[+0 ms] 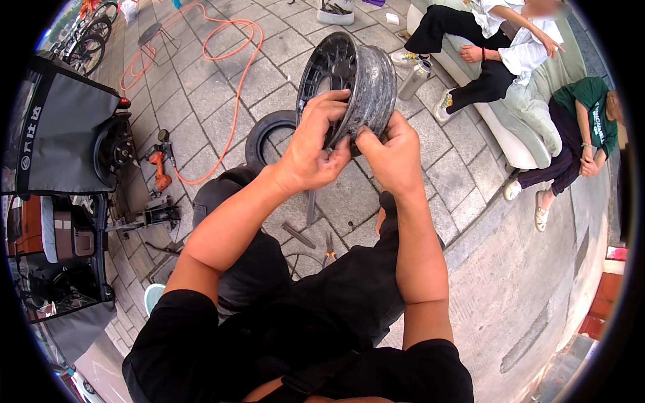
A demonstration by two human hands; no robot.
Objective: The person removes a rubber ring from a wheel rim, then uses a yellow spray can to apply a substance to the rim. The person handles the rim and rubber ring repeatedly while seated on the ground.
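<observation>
A scuffed, dark metal wheel rim [373, 80] is held up in front of me, tilted on its side. My left hand [316, 141] grips its left lower part, fingers curled at the spoked face. My right hand [391, 151] is closed on the lower right edge, thumb pressed against the metal. Behind my hands a black tyre [264, 139] lies on the paving. Below them are a flat metal bar [311, 205], a shorter bar [298, 235] and orange-handled pliers [329, 254]. An orange power tool [160, 173] lies to the left.
An orange hose [239, 114] loops over the paving. A grey-covered vehicle [67, 141] stands left, bicycles [91, 47] behind it. Two seated people [474, 94] [576, 127] occupy a pale couch [521, 144] at right, beside a steel bottle [414, 78]. A grey stool [151, 37] stands further back.
</observation>
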